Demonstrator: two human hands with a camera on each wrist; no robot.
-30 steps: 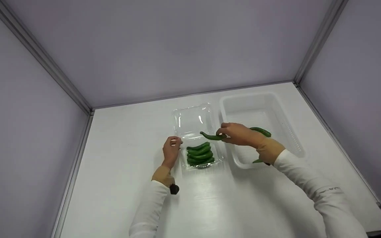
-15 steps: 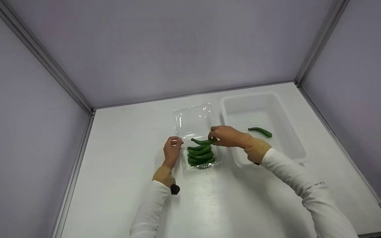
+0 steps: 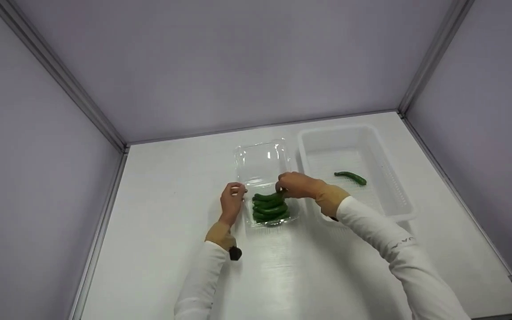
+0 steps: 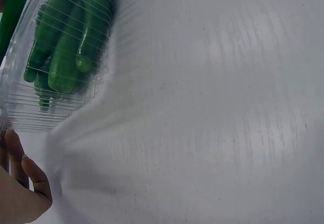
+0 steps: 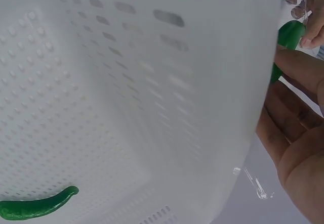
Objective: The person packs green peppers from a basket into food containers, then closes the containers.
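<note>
Pinching a green pepper at its 2 o'clock end, the right hand is seen over the clear clamshell tray; fingers curled round the tip. The pepper is laid at the 12 o'clock edge of the stacked peppers in that tray. The tray's 9 o'clock rim is gripped by the left hand, fingertips pinched on the thin plastic. The hinged lid is folded open at 12 o'clock. One lone pepper is left in the white perforated basket, 3 o'clock of the tray.

Handling, as judged: pepper light, firm, smooth and likely slippery, curved. Best taken mid-body or near the stem. Tray flimsy and easily shifted, so it is best steadied at the rim.
</note>
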